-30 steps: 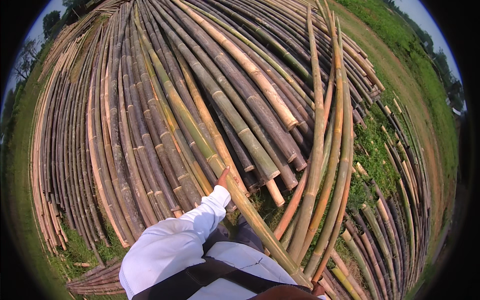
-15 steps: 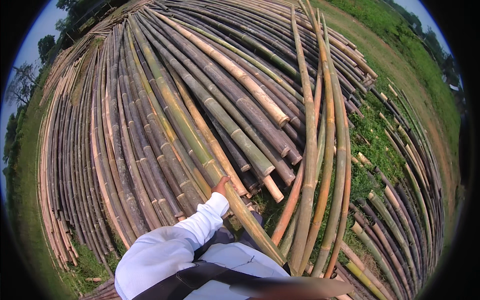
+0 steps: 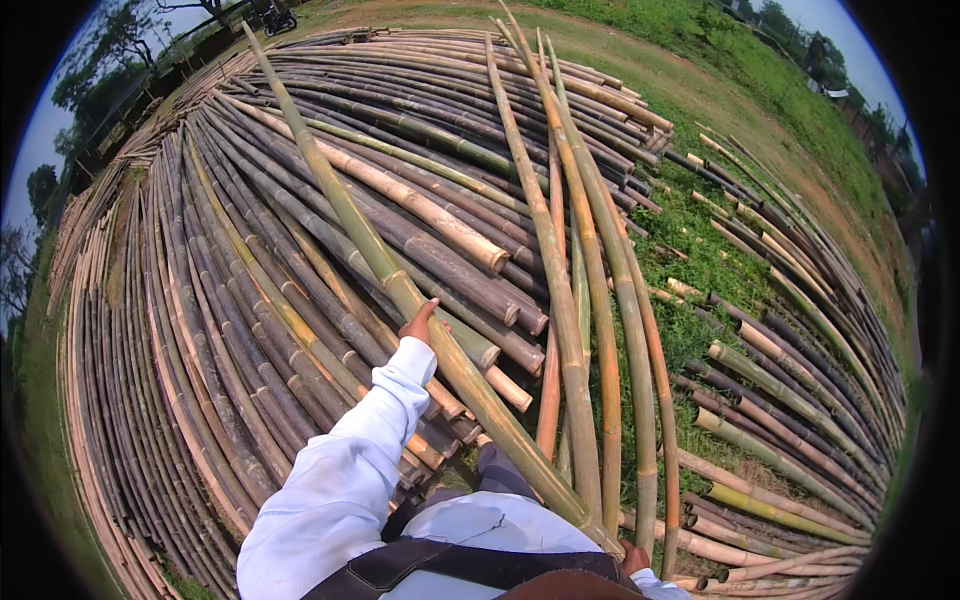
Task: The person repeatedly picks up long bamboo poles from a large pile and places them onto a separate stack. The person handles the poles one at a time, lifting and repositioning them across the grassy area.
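A long green-yellow bamboo pole [image 3: 455,370] slants across in front of me, from far left down to my right side. My left hand [image 3: 424,321] is wrapped round it at mid-length, just below a joint, with the arm stretched forward. By the pole's near end is my right hand [image 3: 634,560], low at the right. It looks closed on that end, though most of its fingers are hidden. Just right of the held pole, several thinner bamboo poles [image 3: 608,300] stand up in a loose bunch.
A wide layer of dark and tan bamboo poles [image 3: 200,290] lies ahead and to the left. More cut poles [image 3: 790,440] lie at the right, with green weeds [image 3: 655,370] between. A dirt track and grass [image 3: 600,45] run behind. A motorcycle [image 3: 272,20] stands far back.
The held pole has swung to the right, its far end now raised above the pile. My left hand has moved slightly left and up in view. My right hand has come into view.
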A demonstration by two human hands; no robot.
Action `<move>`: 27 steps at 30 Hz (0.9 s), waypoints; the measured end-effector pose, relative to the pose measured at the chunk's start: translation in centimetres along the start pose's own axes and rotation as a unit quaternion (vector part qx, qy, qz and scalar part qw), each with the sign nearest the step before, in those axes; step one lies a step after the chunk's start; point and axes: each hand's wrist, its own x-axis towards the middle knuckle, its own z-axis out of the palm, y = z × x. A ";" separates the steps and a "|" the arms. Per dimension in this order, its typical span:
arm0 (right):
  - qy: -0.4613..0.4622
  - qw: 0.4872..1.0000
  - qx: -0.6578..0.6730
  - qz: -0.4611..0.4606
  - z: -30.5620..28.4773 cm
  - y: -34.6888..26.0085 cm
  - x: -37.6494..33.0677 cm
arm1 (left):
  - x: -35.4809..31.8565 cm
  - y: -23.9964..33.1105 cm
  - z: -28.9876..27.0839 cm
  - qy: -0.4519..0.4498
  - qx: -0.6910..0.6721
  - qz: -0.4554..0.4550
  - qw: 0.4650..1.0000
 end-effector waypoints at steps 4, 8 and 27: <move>-0.005 1.000 -0.005 0.025 -0.6 -0.5 -1.2 | 1.2 -2.7 3.7 -0.030 -0.005 -0.026 0.999; -0.013 0.996 0.003 0.091 -0.8 -1.2 -1.6 | 4.0 -6.1 7.4 -0.106 0.023 -0.093 0.990; -0.051 0.974 0.097 0.198 2.1 -4.9 -0.4 | 13.2 -17.3 19.8 -0.194 0.146 -0.179 0.953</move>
